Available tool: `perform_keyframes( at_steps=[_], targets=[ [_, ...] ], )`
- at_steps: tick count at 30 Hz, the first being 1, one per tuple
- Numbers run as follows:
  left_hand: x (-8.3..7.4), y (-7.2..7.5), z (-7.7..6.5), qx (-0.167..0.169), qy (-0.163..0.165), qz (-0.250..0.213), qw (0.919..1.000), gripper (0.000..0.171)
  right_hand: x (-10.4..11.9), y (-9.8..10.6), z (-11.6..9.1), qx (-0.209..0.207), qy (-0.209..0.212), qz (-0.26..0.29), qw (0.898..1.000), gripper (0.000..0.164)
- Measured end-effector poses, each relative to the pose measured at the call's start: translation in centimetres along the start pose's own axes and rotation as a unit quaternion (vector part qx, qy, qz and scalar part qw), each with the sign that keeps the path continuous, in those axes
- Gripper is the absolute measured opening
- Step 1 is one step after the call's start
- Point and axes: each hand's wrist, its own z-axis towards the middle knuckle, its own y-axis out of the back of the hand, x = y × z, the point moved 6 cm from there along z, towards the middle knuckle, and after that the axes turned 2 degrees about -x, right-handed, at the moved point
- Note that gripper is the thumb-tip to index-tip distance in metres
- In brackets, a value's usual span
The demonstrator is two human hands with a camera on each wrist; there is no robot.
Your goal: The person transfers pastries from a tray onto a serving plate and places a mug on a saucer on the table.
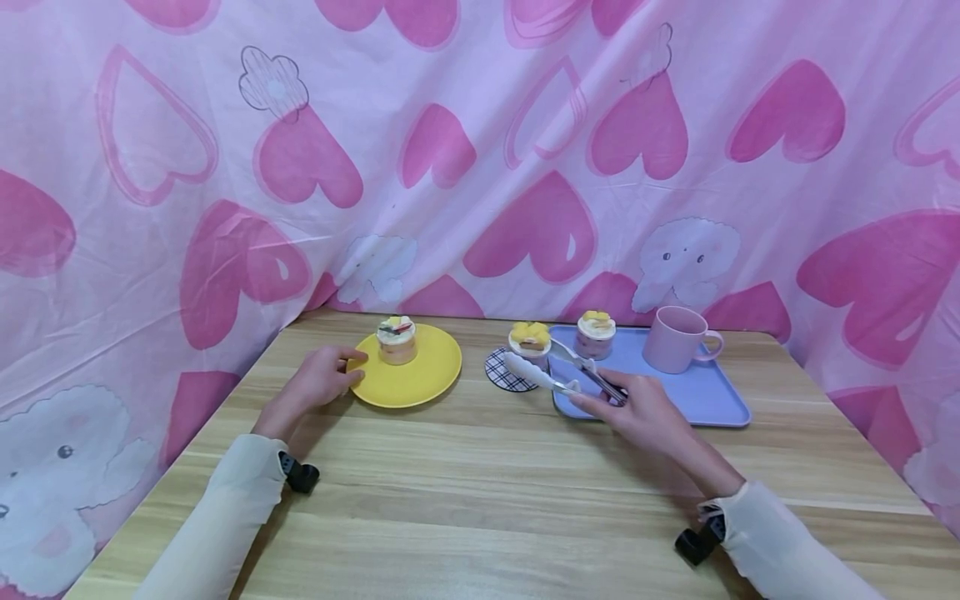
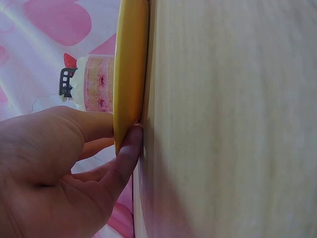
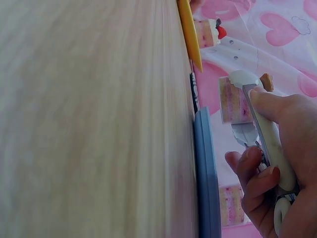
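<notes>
My left hand (image 1: 321,379) pinches the near-left rim of a yellow plate (image 1: 420,388), thumb low at the edge and fingers over the top in the left wrist view. On that plate stands a small clear cake cup (image 1: 396,348) with white cream and a decorated top. With my right hand (image 1: 641,408) I hold tongs (image 1: 528,371), whose white tips lie around a second cake cup (image 1: 529,336) with yellow topping. This cup (image 3: 233,101) looks raised above the surface in the right wrist view. Beneath it lies a round checked coaster (image 1: 501,372), partly hidden.
To the right lies a blue-violet tray (image 1: 708,404). It bears a third cake cup (image 1: 595,342) with yellow topping and a pink mug (image 1: 670,340), its handle to the right. A pink heart-patterned cloth (image 1: 480,150) hangs behind the wooden table (image 1: 450,500).
</notes>
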Motion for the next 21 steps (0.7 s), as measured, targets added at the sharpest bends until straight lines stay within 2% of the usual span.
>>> perform_keyframes(
  at_steps=[8, 15, 21],
  targets=[
    [0.0, 0.0, 0.1, 0.001, 0.005, -0.003, 1.0000, 0.043, 0.5, -0.4, 0.3, -0.005, 0.012, 0.005, 1.000, 0.087],
    [0.1, 0.0, 0.2, 0.004, 0.009, -0.004, 0.9999, 0.044, 1.3, -0.4, 0.4, -0.033, 0.044, -0.020, 0.998, 0.090],
    [0.1, 0.1, 0.2, 0.002, 0.009, 0.000, 1.0000, 0.044, 1.9, -0.7, 0.4, -0.031, 0.039, -0.011, 0.999, 0.090]
  ],
)
